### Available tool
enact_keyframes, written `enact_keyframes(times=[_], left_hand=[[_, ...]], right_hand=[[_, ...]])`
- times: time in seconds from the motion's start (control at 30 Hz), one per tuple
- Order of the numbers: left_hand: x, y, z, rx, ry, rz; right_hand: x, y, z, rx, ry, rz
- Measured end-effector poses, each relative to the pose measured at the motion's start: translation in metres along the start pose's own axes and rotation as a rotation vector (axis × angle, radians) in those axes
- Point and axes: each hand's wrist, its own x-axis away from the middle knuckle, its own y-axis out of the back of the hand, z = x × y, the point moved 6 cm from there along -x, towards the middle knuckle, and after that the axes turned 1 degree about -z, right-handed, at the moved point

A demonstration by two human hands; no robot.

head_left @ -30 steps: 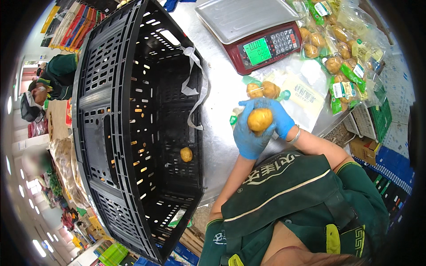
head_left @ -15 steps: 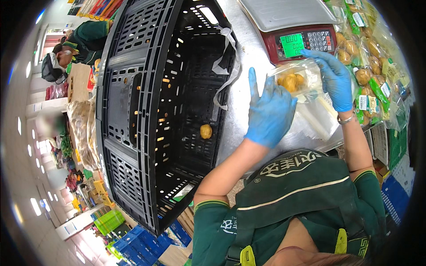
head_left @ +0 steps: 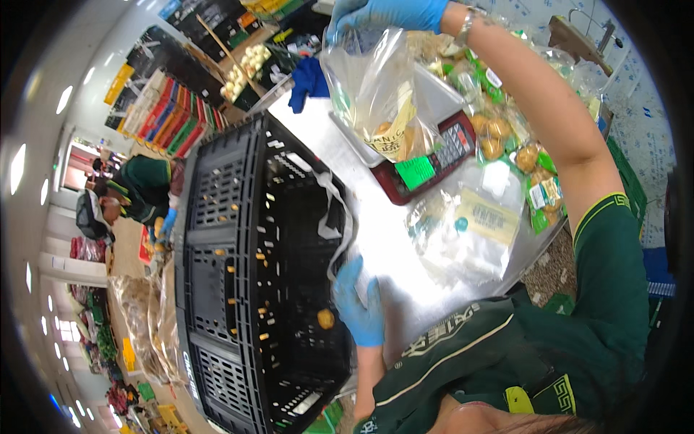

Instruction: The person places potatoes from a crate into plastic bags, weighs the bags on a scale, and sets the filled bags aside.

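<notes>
Above the scale [head_left: 426, 163], right hand [head_left: 387, 14] raised, gripping bag [head_left: 379, 94]

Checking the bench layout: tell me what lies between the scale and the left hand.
Head view: bare metal tabletop between the scale and the left hand; empty clear bags lie just beside.

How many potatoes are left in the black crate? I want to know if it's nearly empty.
1: a single potato lies on the black crate floor, beside the left hand on its rim. Others may hide behind the near wall.
</notes>
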Motion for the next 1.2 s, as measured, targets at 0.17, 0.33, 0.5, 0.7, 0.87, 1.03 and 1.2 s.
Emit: enact_keyframes(times=[0.17, 0.33, 0.5, 0.7, 0.87, 1.03, 1.2], left_hand=[[0.050, -0.011, 0.038, 0.076, 0.265, 0.122], [0.055, -0.010, 0.044, 0.024, 0.235, 0.203], [0.058, -0.020, 0.056, -0.049, 0.197, 0.316], [0.049, -0.035, 0.036, -0.027, 0.119, 0.259], [0.086, 0.012, 0.031, -0.100, 0.207, 0.008], [0.192, 0.069, 0.072, 0.056, 0.611, -0.244], [0.227, 0.100, 0.044, 0.163, 0.756, -0.483]], right_hand=[[-0.007, -0.051, -0.025, 0.301, 0.261, -0.005], [0.026, -0.118, -0.055, 0.281, -0.073, 0.324], [0.069, -0.069, -0.012, -0.177, -0.089, -0.219], [0.196, -0.065, 0.016, -0.729, -0.184, -0.470], [0.359, -0.254, -0.033, -0.758, -0.831, -0.057], [0.451, -0.283, 0.025, -1.297, -1.015, 0.128], [0.411, -0.310, 0.059, -1.275, -0.889, 0.365]])
